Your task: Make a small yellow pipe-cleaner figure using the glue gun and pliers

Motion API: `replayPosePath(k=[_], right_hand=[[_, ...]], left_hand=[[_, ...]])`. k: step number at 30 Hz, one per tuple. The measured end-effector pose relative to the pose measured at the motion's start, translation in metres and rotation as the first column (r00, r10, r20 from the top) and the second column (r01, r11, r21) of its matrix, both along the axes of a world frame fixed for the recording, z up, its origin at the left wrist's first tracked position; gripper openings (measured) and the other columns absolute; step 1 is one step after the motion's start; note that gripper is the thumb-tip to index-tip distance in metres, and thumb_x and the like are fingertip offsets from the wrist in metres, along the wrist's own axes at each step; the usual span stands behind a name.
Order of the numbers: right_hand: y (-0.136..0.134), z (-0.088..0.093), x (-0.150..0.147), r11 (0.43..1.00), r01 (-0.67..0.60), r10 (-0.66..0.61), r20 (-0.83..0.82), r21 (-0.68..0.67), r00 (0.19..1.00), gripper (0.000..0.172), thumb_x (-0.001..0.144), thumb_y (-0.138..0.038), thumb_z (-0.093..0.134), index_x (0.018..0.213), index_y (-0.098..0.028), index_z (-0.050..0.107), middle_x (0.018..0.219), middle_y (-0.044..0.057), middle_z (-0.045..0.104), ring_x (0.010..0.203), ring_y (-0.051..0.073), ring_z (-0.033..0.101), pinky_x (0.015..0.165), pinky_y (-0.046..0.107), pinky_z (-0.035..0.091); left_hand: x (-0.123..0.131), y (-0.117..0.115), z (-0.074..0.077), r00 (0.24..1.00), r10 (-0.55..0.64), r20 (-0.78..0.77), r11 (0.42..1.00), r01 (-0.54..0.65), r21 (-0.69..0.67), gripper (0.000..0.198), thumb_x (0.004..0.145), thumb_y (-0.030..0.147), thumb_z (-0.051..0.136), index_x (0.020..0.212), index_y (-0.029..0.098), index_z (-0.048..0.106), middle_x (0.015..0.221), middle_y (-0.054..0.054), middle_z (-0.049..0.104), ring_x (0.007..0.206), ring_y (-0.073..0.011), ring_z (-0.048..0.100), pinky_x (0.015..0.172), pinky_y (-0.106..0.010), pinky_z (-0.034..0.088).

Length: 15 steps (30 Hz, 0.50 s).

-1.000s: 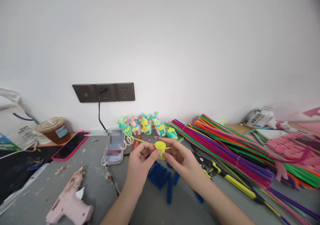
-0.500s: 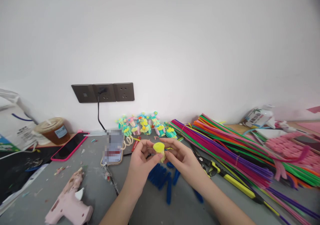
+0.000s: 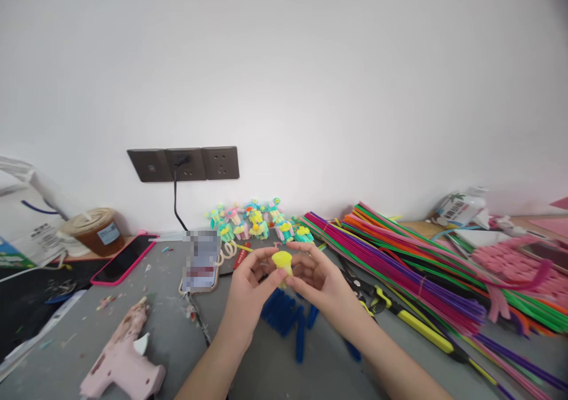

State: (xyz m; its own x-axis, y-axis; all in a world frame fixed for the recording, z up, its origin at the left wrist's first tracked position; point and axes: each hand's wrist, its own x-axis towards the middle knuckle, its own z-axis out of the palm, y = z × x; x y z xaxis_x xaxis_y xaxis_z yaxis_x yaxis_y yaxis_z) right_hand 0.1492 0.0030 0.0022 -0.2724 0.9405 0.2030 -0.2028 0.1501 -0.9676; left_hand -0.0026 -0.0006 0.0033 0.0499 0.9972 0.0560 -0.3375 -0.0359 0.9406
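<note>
A small yellow fuzzy piece [image 3: 282,260], apparently bent from pipe cleaner, has a flat round top and a narrower stem below. My left hand [image 3: 249,284] pinches its stem from the left, thumb in front. From the other side my right hand [image 3: 323,281] closes on it, thumb tip against the lower stem; its curled fingers are partly hidden. Folded dark blue pipe cleaners [image 3: 284,312] lie on the grey table just beneath my hands. Behind them, against the wall, sit several small colourful pipe cleaner figures [image 3: 256,221].
Bundled pipe cleaners [image 3: 390,270] and yellow-black pliers [image 3: 421,329] lie to the right. On the left are a pink glue gun [image 3: 122,352], a pink-cased phone [image 3: 126,261], a lidded drink cup [image 3: 100,234] and another phone [image 3: 199,264]. A cable [image 3: 174,193] hangs from the wall socket.
My right fingers have curled in closer around the yellow piece, and the thin yellow and blue ends beside it no longer show. The yellow piece stays in nearly the same place.
</note>
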Motion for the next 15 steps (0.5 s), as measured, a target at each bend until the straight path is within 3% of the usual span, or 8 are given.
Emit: replayPosePath(k=[3,7,11,15], right_hand=[[0.001,0.001,0.000,0.999,-0.003,0.001,-0.032,-0.037,0.999,0.048,0.079,-0.039,0.076,0.118,-0.025,0.052,0.089,0.001,0.066,0.076,0.013,0.063,0.069,0.026,0.049],[0.002,0.006,0.002,0.980,-0.026,-0.008,-0.169,-0.199,0.986,0.048,0.074,-0.039,0.080,0.112,-0.022,0.057,0.085,0.000,0.068,0.073,0.013,0.061,0.070,0.025,0.047],[0.001,0.010,0.005,0.926,-0.055,-0.063,-0.296,-0.373,0.953,0.041,0.071,-0.037,0.083,0.103,-0.020,0.063,0.087,0.001,0.068,0.071,0.011,0.059,0.067,0.023,0.046],[-0.002,0.011,0.006,0.870,-0.158,-0.002,-0.323,-0.467,0.946,0.040,0.070,-0.035,0.084,0.102,-0.020,0.064,0.082,-0.001,0.065,0.063,0.008,0.056,0.056,0.019,0.042]], left_hand=[[0.000,0.000,0.000,1.000,0.000,0.000,1.000,0.000,-0.002,0.036,0.070,0.034,0.082,0.100,0.019,0.070,0.087,-0.002,0.069,0.079,-0.0124,0.062,0.069,-0.020,0.051],[0.000,0.000,0.000,1.000,0.024,0.006,1.000,-0.024,-0.015,0.035,0.074,0.042,0.078,0.101,0.021,0.070,0.088,-0.002,0.067,0.076,-0.0127,0.062,0.066,-0.022,0.053],[-0.001,0.000,0.000,0.997,0.075,-0.032,0.997,-0.075,-0.005,0.034,0.079,0.044,0.073,0.103,0.021,0.071,0.099,-0.005,0.069,0.087,-0.0163,0.065,0.070,-0.024,0.055],[-0.001,0.000,-0.002,0.998,0.053,-0.044,0.998,-0.053,0.015,0.031,0.081,0.044,0.071,0.105,0.023,0.071,0.108,-0.006,0.070,0.095,-0.0189,0.066,0.075,-0.026,0.055]])
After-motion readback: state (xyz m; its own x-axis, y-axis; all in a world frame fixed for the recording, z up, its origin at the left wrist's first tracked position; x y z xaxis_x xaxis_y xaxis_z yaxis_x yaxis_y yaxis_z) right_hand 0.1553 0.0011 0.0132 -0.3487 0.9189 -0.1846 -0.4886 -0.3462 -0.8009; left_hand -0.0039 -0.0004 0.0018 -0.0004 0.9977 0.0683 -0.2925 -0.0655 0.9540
